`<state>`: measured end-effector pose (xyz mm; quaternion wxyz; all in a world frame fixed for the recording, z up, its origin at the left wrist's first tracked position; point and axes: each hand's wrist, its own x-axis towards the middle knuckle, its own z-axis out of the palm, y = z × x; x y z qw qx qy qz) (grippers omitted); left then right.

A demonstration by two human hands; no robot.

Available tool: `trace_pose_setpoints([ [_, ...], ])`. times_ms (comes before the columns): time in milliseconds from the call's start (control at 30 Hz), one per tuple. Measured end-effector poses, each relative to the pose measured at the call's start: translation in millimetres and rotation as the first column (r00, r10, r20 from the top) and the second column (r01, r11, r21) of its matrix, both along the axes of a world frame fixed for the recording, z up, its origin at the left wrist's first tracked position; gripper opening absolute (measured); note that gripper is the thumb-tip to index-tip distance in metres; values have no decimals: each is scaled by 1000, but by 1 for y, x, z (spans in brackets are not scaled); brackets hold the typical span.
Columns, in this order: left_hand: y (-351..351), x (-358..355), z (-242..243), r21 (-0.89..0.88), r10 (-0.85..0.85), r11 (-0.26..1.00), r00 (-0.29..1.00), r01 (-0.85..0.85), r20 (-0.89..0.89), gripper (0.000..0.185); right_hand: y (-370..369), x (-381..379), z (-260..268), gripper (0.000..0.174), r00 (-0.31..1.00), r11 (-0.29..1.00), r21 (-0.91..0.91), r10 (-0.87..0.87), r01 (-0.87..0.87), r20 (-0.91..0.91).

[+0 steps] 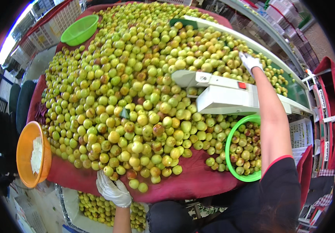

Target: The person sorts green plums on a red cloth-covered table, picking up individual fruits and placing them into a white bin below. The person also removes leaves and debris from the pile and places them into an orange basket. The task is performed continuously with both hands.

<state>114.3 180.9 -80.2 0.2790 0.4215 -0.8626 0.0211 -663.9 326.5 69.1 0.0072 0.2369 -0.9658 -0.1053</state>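
Observation:
A large heap of green and reddish-brown jujubes covers the red cloth on the table. My left hand, in a white glove, is at the cloth's front edge, with its fingertips against the nearest fruit. No fruit shows in its grip. My right hand, also gloved, reaches far forward over the jujubes on a small white-framed conveyor with a green belt. Its fingers are spread on the fruit; what lies beneath the palm is hidden. My right forearm crosses above the conveyor's near side.
A green basket of browner jujubes stands below my right arm. An orange basket holding white material is at the left. A light-green basin sits at the back left. Under the table edge is a box of jujubes.

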Motion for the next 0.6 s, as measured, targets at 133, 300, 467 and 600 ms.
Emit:
trace_pose_setpoints([
  [133, 2, 0, 4, 18, -26, 1000, 1000, 26, -8, 58, -107, 13, -19, 87, 987, 975, -188, 135, -116, 89],
  [300, -1, -2, 5, 18, -14, 1000, 1000, 14, -18, 58, -242, 122, -6, 74, 910, 914, -230, 376, -334, 173],
  [467, -3, -2, 1, 31, -6, 999, 999, 8, -52, 53, -282, 206, -16, 78, 699, 882, -271, 471, -386, 538],
  [600, -4, -2, 0, -9, -33, 999, 995, 32, -95, 54, -292, 252, -24, 80, 621, 875, -261, 475, -407, 623],
])
